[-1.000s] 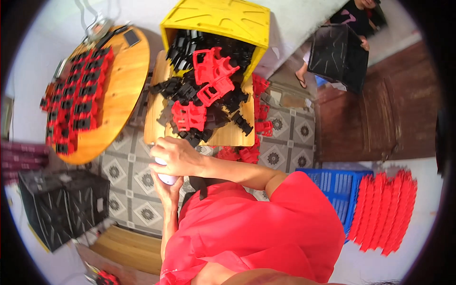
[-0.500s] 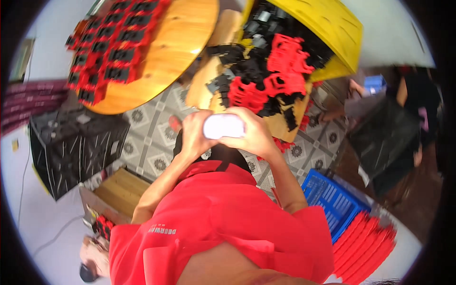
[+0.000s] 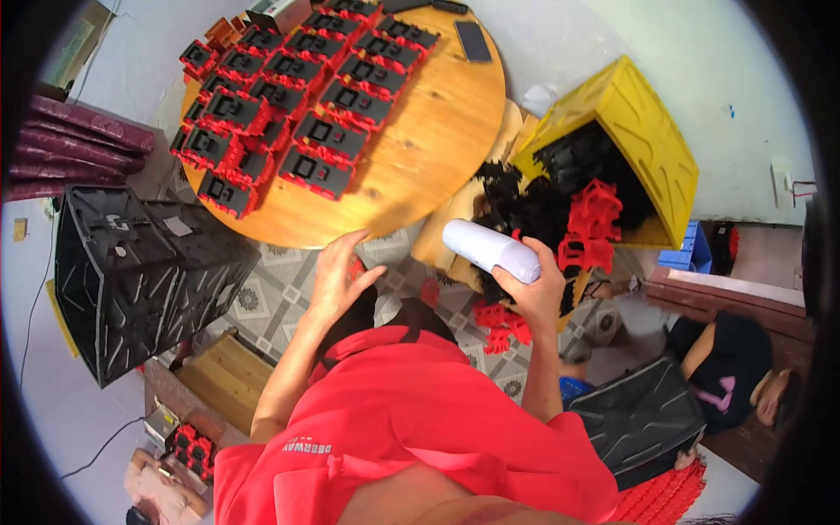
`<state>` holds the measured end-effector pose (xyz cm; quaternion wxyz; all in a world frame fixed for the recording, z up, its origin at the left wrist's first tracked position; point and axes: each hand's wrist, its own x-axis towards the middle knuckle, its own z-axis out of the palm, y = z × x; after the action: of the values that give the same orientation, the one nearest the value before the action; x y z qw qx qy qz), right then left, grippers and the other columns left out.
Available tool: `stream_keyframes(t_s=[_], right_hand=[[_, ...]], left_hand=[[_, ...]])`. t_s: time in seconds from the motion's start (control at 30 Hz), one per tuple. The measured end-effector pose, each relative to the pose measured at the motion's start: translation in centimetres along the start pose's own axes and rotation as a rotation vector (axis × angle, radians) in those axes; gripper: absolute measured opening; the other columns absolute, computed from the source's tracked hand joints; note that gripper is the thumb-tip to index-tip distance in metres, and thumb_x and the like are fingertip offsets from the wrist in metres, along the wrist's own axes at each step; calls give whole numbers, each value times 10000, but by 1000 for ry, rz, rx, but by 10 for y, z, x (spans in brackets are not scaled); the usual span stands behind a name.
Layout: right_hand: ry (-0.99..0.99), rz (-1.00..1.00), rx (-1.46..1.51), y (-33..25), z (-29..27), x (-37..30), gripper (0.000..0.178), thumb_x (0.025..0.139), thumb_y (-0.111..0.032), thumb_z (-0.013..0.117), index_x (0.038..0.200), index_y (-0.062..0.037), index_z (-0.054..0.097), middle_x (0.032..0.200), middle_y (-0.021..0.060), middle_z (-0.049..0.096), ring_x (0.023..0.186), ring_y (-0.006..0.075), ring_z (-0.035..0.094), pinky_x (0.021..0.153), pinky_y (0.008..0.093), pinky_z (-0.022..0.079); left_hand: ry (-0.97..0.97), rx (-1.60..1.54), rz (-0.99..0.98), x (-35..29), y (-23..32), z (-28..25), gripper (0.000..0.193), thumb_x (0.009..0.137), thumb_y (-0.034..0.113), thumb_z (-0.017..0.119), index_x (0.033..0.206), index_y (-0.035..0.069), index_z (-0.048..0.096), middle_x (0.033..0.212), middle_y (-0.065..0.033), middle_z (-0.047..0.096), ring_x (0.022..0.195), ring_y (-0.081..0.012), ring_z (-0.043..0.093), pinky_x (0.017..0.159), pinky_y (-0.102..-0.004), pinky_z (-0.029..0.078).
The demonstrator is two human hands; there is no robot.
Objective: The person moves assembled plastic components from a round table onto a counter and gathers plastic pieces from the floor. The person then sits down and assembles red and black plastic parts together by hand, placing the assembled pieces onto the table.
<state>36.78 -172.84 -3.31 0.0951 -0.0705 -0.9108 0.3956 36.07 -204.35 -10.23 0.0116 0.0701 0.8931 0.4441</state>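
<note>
A white cylindrical bottle (image 3: 477, 242) lies tilted in my right hand (image 3: 538, 287), whose fingers wrap round its near end. Its far end points up and left, toward the round table. My left hand (image 3: 337, 276) is apart from it with thumb and fingers spread, holding nothing, close to the near edge of the round wooden table (image 3: 437, 166). On that table sit rows of red and black plastic assemblies (image 3: 322, 140). Beyond the bottle, loose black plastic parts (image 3: 525, 208) and red plastic frames (image 3: 591, 219) spill from a tipped yellow crate (image 3: 647, 140).
A phone (image 3: 473, 41) rests on the table's far right. Black crates (image 3: 114, 289) stand at left, near a wooden bench (image 3: 223, 381). At right, a person in black (image 3: 731, 367) is beside another black crate (image 3: 639, 416). Another person (image 3: 162, 486) is at lower left. Patterned tiles (image 3: 284, 297) cover the floor.
Both hands were together on the bottle; my left hand has let go and moved left. The bottle has moved right in my right hand. The view has shifted, showing more of the table.
</note>
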Motion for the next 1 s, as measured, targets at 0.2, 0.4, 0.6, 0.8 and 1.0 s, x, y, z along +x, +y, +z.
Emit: stream_keyframes(t_s=[0.2, 0.4, 0.6, 0.8, 1.0], right_hand=[[113, 69, -18, -56, 17, 74, 582, 661, -212, 843, 1161, -28, 607, 961, 118, 667, 852, 191, 636, 783, 324, 516], [201, -28, -8, -80, 33, 185, 524, 701, -153, 822, 1156, -3, 609, 1046, 91, 649, 948, 181, 603, 863, 303, 482], [232, -87, 111, -79, 68, 322, 633, 638, -315, 844, 1157, -18, 635, 1047, 133, 682, 937, 240, 652, 839, 341, 503], [214, -138, 39, -62, 138, 464, 692, 598, -412, 829, 1142, -21, 652, 1031, 175, 696, 948, 299, 673, 839, 384, 520], [58, -171, -128, -43, 206, 560, 699, 612, -389, 827, 1159, 5, 638, 1046, 180, 686, 951, 271, 675, 834, 358, 530]], left_hand=[[33, -6, -175, -19, -84, -56, 566, 764, 224, 790, 1252, 58, 556, 1155, -116, 650, 1102, -297, 592, 951, -417, 433], [-41, -11, -136, -6, -82, -60, 493, 804, 233, 753, 1234, 77, 570, 1147, -112, 650, 1089, -297, 595, 955, -415, 414], [-59, 5, -72, 21, -61, -63, 464, 793, 208, 766, 1203, 88, 585, 1129, -89, 647, 1026, -279, 596, 943, -397, 427], [-44, 30, -216, 39, -70, -58, 462, 794, 185, 762, 1209, 91, 583, 1160, -96, 644, 1082, -293, 594, 963, -401, 423], [-27, 21, -329, 70, -60, -49, 459, 803, 196, 757, 1217, 100, 582, 1176, -94, 643, 1101, -290, 591, 980, -408, 415]])
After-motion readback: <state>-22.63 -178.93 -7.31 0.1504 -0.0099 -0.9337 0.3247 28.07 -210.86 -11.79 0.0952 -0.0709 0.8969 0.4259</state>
